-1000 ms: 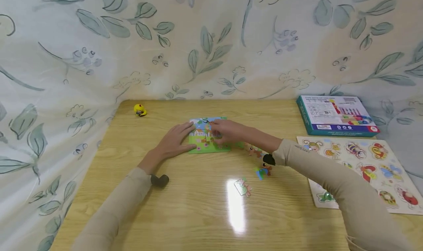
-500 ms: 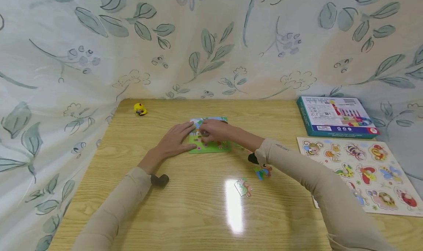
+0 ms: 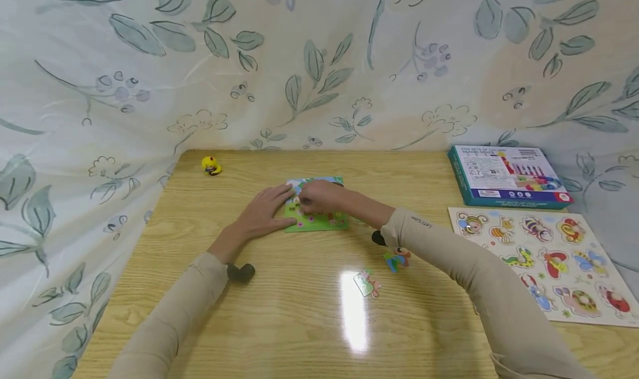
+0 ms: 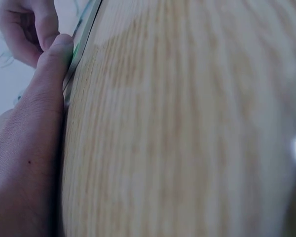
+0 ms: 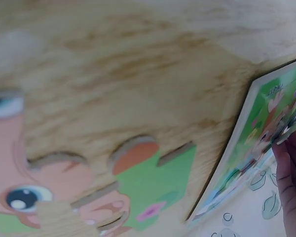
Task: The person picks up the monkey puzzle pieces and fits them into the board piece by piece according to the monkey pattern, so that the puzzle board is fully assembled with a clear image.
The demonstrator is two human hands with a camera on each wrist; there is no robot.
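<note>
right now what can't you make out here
Head view: middle of the puzzle board, behind the right hand.
Head view: small print on the box, too small.
Right wrist view: picture on the pinched piece, blurred, nearly edge-on.
Right wrist view: rest of the loose piece, cut off by the left edge.

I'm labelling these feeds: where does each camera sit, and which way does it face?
Head: on the person's head, facing forward and down at the table and puzzle board; left hand, right hand and sleeves show.
Left wrist: worn there, looking past the left thumb across the table; the right hand's fingers show.
Right wrist: worn there, facing loose pieces and the board; part of the right hand shows.
Shared: both wrist views show the right hand.
</note>
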